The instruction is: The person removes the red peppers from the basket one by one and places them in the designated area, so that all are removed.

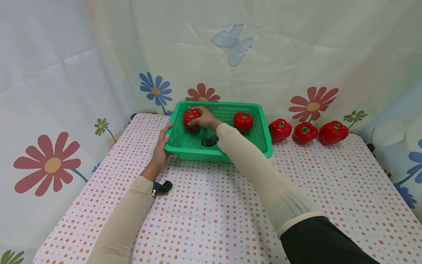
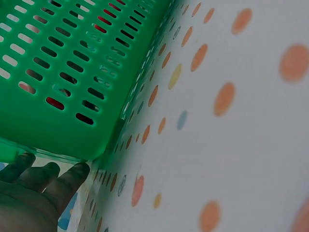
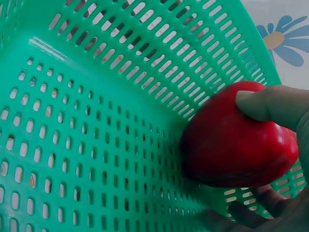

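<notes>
Inside the green plastic basket (image 1: 204,151), my right hand (image 1: 205,118) grips a red bell pepper (image 1: 190,116) near the left end. The right wrist view shows the thumb (image 3: 260,104) on top of this pepper (image 3: 236,140) and the other fingers below it. A second red bell pepper (image 1: 243,122) sits toward the basket's right end. My left hand (image 1: 160,148) rests at the basket's left side, its fingers touching the rim. From the left wrist, those fingers (image 2: 63,186) look extended against the basket's edge (image 2: 94,150).
Three more red bell peppers (image 1: 305,132) stand in a row on the table, right of the basket. A dotted cloth (image 1: 204,216) covers the table. Behind it hangs a curtain (image 1: 270,73) printed with flowers and a butterfly.
</notes>
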`<state>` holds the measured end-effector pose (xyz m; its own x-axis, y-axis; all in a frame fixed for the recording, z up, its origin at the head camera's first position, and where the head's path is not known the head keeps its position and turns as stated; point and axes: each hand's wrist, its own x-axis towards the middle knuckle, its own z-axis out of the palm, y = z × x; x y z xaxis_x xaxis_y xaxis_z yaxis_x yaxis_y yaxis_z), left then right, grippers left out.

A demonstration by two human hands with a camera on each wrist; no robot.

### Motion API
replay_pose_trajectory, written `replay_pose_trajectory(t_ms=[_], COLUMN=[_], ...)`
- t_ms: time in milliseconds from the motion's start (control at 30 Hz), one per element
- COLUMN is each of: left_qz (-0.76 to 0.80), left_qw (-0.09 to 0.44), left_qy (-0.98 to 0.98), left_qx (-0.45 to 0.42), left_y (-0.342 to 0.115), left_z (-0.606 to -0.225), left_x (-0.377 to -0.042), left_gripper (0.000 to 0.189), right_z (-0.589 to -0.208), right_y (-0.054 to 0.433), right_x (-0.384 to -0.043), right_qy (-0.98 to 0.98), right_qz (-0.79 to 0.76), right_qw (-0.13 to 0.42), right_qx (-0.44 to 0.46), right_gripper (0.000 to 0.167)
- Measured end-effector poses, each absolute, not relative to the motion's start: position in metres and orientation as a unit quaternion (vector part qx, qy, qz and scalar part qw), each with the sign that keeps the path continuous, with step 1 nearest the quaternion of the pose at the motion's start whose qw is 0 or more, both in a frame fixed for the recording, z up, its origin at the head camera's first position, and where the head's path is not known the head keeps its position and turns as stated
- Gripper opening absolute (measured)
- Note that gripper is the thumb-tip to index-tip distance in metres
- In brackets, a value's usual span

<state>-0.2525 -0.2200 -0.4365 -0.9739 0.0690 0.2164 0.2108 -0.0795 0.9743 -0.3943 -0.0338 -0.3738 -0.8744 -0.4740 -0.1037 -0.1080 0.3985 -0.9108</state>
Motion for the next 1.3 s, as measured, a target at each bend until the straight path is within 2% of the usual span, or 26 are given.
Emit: replay_pose_trajectory(t_ms=[467,833,1300], left_qz=[-0.719,-0.725,-0.729], left_qw=[0.048,0.048,0.046], left_qy=[-0.685,-0.679,-0.675], left_qx=[-0.104,-0.104,-0.109], left_y=[-0.220,-0.210,-0.207], left_z=[-0.438,-0.437,-0.434], left_x=[-0.251,-0.254,-0.253], left_gripper=[0.051,0.050,0.052], right_z=[-0.373,-0.362,-0.318], right_y=[-0.034,-0.015,0.042], right_x=[-0.394,-0.393,-0.368], right_qy=[0.816,0.821,0.793], right_qz=[-0.526,-0.519,-0.554], right_qw=[0.166,0.162,0.193], right_qx=[-0.174,-0.174,-0.164], right_gripper=[0.067,0.064,0.063])
